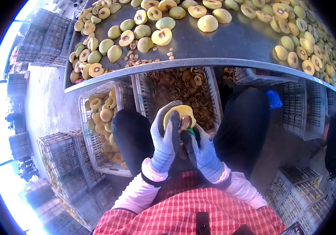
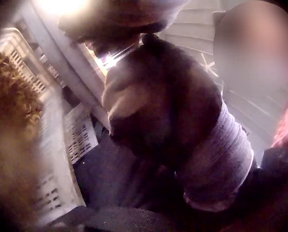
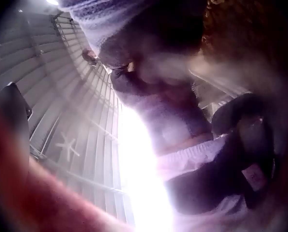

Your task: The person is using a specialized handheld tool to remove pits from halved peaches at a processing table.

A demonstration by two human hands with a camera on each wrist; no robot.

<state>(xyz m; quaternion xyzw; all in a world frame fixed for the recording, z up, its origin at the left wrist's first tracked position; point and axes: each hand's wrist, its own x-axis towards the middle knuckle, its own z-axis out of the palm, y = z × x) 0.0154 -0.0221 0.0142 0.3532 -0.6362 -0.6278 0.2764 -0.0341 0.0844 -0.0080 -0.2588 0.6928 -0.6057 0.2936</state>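
In the head view my gloved left hand (image 1: pixel 164 141) holds a halved yellow-green fruit (image 1: pixel 183 111), which looks like a peach, its cut side and brown centre partly showing. My gloved right hand (image 1: pixel 205 152) grips a small tool with a green handle (image 1: pixel 192 132). The tool's far end meets the brown centre of the fruit, with my fingers hiding most of it. Both hands are close together above a crate (image 1: pixel 139 96) of brown fruit scraps, between my knees. Dark, blurred gloves fill much of both wrist views, and the fruit is hidden there.
A metal table (image 1: pixel 230 47) ahead bears many fruit halves, with loose kernels (image 1: pixel 136 61) near its edge. To the left a white crate (image 1: pixel 97 164) holds pale fruit halves. Stacked crates (image 1: pixel 64 156) stand farther left, and more crates (image 1: pixel 305 105) on the right.
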